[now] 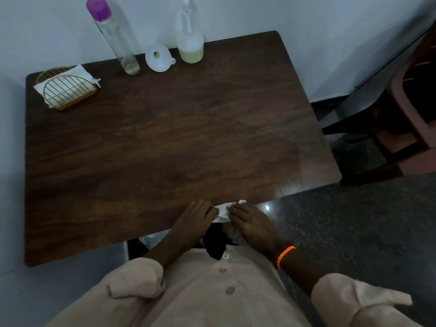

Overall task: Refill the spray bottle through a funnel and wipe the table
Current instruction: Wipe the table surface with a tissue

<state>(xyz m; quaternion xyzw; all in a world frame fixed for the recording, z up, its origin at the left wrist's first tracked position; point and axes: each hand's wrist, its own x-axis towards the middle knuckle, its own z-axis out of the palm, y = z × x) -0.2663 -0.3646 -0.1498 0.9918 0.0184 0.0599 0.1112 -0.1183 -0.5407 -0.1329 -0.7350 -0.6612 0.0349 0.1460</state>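
At the near edge of the dark wooden table (153,138) lies a crumpled white tissue (224,212). My left hand (197,217) and my right hand (251,223) hold it from either side, fingers curled on the paper. At the far edge, by the wall, stands the clear spray bottle (190,43) with pale yellow-green liquid in its lower part. A white funnel (158,58) lies on the table next to it. Left of the funnel stands a tall clear bottle (115,41) with a purple cap, nearly drained.
A gold wire napkin holder (66,89) with white napkins sits at the far left corner. A dark wooden chair (398,109) stands to the right of the table on the speckled floor. The wall runs along the table's far and left sides.
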